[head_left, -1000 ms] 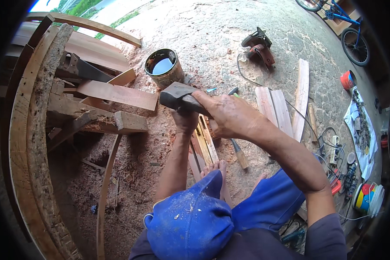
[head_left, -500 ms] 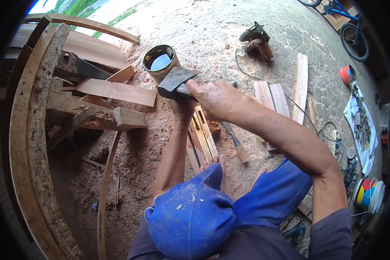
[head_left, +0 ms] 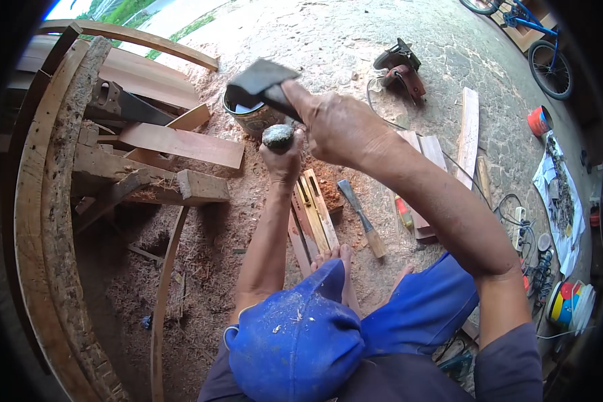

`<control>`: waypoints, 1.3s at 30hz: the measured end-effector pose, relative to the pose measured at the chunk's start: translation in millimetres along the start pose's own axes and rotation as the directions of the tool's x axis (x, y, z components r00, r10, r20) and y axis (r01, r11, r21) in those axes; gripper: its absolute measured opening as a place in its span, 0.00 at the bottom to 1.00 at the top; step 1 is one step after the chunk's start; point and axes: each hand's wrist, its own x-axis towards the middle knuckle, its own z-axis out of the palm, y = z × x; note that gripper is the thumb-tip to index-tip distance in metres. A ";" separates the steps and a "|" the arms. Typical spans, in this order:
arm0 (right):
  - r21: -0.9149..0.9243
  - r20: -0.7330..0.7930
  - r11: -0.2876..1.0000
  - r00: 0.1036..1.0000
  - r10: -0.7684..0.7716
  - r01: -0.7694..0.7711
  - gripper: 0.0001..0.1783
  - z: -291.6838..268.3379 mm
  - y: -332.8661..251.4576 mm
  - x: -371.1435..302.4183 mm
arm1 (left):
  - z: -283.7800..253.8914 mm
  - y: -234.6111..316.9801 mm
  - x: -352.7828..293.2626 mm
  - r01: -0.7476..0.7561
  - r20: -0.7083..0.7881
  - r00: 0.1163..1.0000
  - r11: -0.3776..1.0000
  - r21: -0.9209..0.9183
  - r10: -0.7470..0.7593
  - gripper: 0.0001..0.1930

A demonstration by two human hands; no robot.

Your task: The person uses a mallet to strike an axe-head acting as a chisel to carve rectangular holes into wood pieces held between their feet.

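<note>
My right hand (head_left: 338, 130) is closed round the handle of a hatchet (head_left: 263, 78), whose dark steel head hangs above the rim of a dirty metal can (head_left: 251, 120). Just nearer, my left hand (head_left: 281, 161) is wrapped round an upright chisel, its battered pale handle end (head_left: 277, 137) facing up; its blade is hidden beneath the hand. Below that hand lies a pale wooden piece with long slots (head_left: 313, 204), reaching back to my bare feet (head_left: 342, 254). A second chisel with a wooden handle (head_left: 365, 221) rests on the ground to the right.
At left stands a rough timber frame (head_left: 194, 186) with curved boards and a handsaw (head_left: 110, 100). A corded power saw (head_left: 403, 70) sits at the far right, near several planks (head_left: 467, 134). Shavings cover the ground. A cable reel (head_left: 569, 305) and a red can (head_left: 538, 119) are further right.
The hatchet in my right hand has lifted away from the chisel, uncovering its handle end. My left hand still grips the chisel in nearly the same place.
</note>
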 end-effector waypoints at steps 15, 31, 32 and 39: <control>0.846 0.171 0.380 0.865 0.472 -0.375 0.38 135.0 60.9 -166.2 | -6.0 -113.7 110.7 0.559 -0.190 0.826 0.815 0.152 -0.531 0.12; 0.909 0.170 0.288 0.897 0.407 -0.303 0.38 128.3 41.3 -170.4 | -85.3 -41.8 -39.1 -0.254 0.306 0.939 0.286 0.924 -0.155 0.31; 0.901 0.135 0.329 0.903 0.407 -0.283 0.38 128.0 41.2 -170.6 | -82.9 -27.4 -25.5 -0.323 0.283 0.946 0.365 0.873 0.159 0.18; 0.883 0.144 0.372 0.921 0.363 -0.285 0.40 130.4 40.4 -176.2 | -31.8 43.9 -50.8 -0.310 0.052 0.939 0.766 0.563 0.341 0.15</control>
